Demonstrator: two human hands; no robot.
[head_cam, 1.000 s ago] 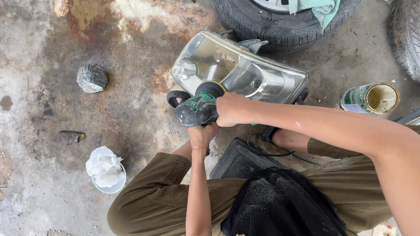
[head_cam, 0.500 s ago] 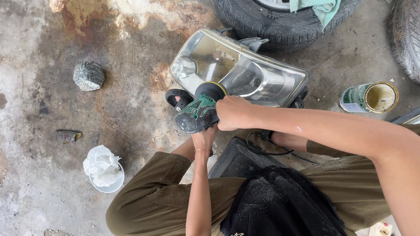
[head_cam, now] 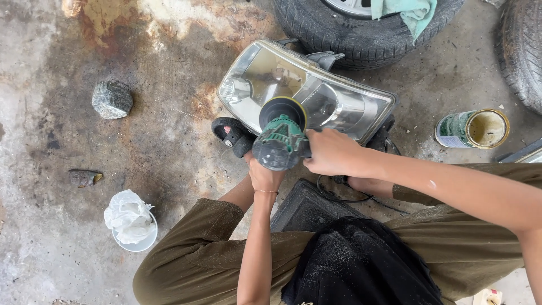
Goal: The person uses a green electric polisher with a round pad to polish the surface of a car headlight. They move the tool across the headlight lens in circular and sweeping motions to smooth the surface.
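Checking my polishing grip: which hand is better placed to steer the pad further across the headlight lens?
Probably the right hand: it grips the green polisher at its side, close to the pad on the headlight. The left hand holds the rear end, merely steadying.

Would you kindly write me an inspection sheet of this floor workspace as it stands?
Surface: stained, rust-marked concrete floor.
Job's things: green polisher, its pad on the headlight lens.
Clutter: stone; white bowl with crumpled cloth; open can on its side; black tray.
Hands: left hand grips the polisher's rear; right hand holds its side.
Cables: dark cord by the tray.
Surroundings: tyre with a teal rag; second tyre.
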